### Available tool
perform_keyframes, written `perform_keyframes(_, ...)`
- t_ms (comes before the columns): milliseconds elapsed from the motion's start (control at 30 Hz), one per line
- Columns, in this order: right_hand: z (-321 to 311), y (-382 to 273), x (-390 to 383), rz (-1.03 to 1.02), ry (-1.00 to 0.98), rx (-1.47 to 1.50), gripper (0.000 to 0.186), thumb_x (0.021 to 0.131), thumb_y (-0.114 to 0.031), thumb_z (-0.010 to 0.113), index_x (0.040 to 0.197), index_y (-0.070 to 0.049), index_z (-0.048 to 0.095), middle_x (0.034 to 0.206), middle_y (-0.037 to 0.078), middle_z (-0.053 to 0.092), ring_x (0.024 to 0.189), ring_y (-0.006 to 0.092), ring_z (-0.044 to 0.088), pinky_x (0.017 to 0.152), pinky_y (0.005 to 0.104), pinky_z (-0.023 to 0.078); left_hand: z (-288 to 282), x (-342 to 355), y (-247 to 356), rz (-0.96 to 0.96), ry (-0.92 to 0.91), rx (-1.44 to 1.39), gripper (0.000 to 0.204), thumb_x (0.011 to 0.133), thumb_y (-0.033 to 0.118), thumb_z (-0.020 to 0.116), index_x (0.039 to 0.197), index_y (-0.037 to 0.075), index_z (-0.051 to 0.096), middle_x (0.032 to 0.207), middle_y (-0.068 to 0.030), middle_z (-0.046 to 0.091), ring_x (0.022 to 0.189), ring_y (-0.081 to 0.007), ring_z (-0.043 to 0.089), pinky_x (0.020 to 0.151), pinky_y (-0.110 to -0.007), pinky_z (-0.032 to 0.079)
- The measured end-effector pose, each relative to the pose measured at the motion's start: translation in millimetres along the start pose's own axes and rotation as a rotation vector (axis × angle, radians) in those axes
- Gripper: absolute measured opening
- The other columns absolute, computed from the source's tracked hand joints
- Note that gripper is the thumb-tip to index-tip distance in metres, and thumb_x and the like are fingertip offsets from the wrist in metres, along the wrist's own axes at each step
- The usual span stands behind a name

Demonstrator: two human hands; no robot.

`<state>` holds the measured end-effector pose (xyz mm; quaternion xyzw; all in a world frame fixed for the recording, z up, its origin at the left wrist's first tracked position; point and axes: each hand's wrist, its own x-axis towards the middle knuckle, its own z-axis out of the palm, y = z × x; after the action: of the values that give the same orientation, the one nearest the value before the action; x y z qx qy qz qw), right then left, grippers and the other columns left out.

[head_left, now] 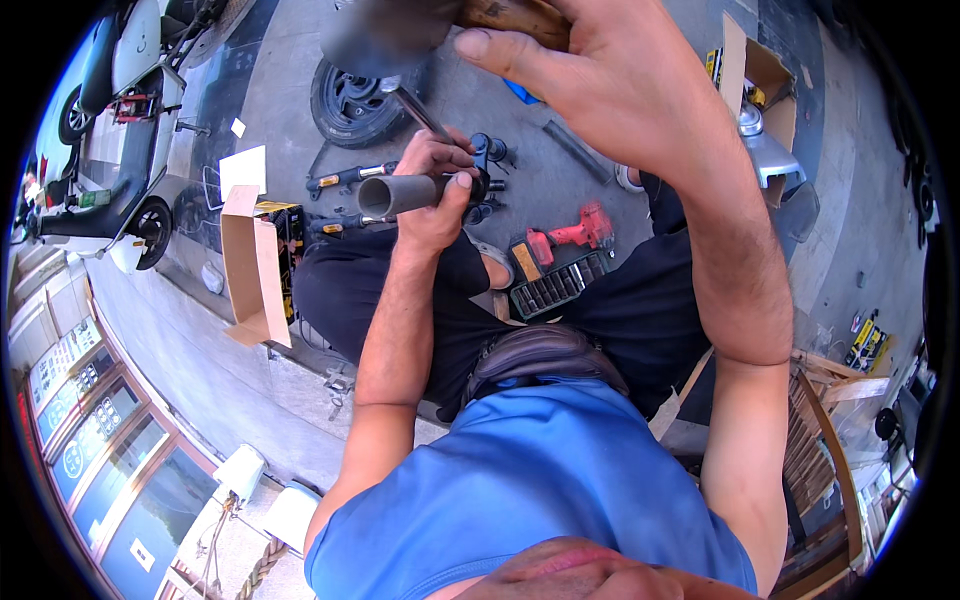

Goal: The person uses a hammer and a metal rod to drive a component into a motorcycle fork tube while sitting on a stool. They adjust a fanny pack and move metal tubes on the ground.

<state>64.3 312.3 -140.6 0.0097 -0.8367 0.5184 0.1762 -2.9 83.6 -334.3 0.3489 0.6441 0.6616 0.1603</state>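
Note:
Raised high and close to the camera, my right hand [610,80] is closed around the wooden handle [515,18] of a hammer. The blurred grey hammer head [390,35] is at the top of the view. Lower down, my left hand [435,195] grips a metal rod [420,110], perhaps a punch, whose upper end points toward the hammer head. The same hand also has hold of a grey steering stem [405,196], its open tube end facing the camera. At its far end is a black clamp [487,160], partly hidden by my fingers.
A wheel with tyre [350,100] lies on the ground ahead, with fork legs [350,178] to the left. Between my legs are a red impact wrench [580,230] and a socket tray [560,283]. Cardboard boxes [255,265] stand on both sides; a scooter [110,200] is far left.

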Motion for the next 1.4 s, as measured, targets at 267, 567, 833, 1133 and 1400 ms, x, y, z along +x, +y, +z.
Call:
perform_keyframes(267, 10.6, -41.2, 11.3, 0.043, -0.174, -0.482, 0.03, 0.093, -0.024, 0.067, 0.105, 0.003, 0.065, 0.091, 0.026, 0.07, 0.089, 0.0455, 0.068, 0.078, 0.0504, 0.053, 5.8, 0.1, -0.9, 0.063, -0.045, 0.08, 0.038, 0.093, 0.031, 0.071, 0.091, -0.006, 0.064, 0.099, -0.0172, 0.062, 0.096, -0.0245, 0.064, 0.082, -0.036, 0.057)
perform_keyframes(567, -3.1, -104.9, 16.9, 0.091, -0.071, -0.184, 0.03, 0.096, -0.026, 0.066, 0.101, 0.004, 0.062, 0.086, 0.023, 0.07, 0.083, 0.0438, 0.069, 0.074, 0.0484, 0.052, -1.5, -0.1, -8.0, 0.127, -0.007, 0.119, 0.019, 0.087, 0.014, 0.069, 0.091, -0.004, 0.065, 0.104, -0.0148, 0.063, 0.095, -0.0221, 0.065, 0.08, -0.034, 0.057)
perform_keyframes(833, -2.6, -56.9, -7.5, 0.153, -0.041, 0.121, 0.037, 0.1, -0.018, 0.067, 0.126, 0.007, 0.06, 0.111, 0.011, 0.073, 0.097, 0.0191, 0.069, 0.083, 0.0331, 0.055, 4.0, -1.8, -9.1, 0.044, -0.056, 0.063, 0.032, 0.093, 0.02, 0.07, 0.105, -0.009, 0.065, 0.114, -0.0157, 0.058, 0.097, -0.0212, 0.066, 0.083, -0.033, 0.06)
perform_keyframes(1133, -13.0, 18.3, -53.7, 0.525, 0.141, 0.33, 0.044, 0.101, -0.019, 0.069, 0.14, -0.002, 0.059, 0.08, -0.007, 0.058, 0.059, 0.0015, 0.044, 0.051, 0.0209, 0.035, 9.3, -7.0, 5.1, 0.304, 0.377, 0.353, 0.016, 0.092, 0.007, 0.075, 0.086, -0.004, 0.066, 0.097, -0.0145, 0.064, 0.095, -0.0254, 0.066, 0.081, -0.036, 0.055)
perform_keyframes(1400, -17.7, 29.2, -55.2, 0.628, 0.182, 0.308, 0.042, 0.102, -0.021, 0.067, 0.14, -0.005, 0.06, 0.072, -0.007, 0.052, 0.054, 0.0025, 0.042, 0.047, 0.0219, 0.034, -39.2, -1.8, 51.4, 0.102, 0.305, 0.145, 0.014, 0.094, 0.007, 0.072, 0.086, -0.002, 0.064, 0.1, -0.0159, 0.064, 0.1, -0.0255, 0.066, 0.086, -0.038, 0.057)
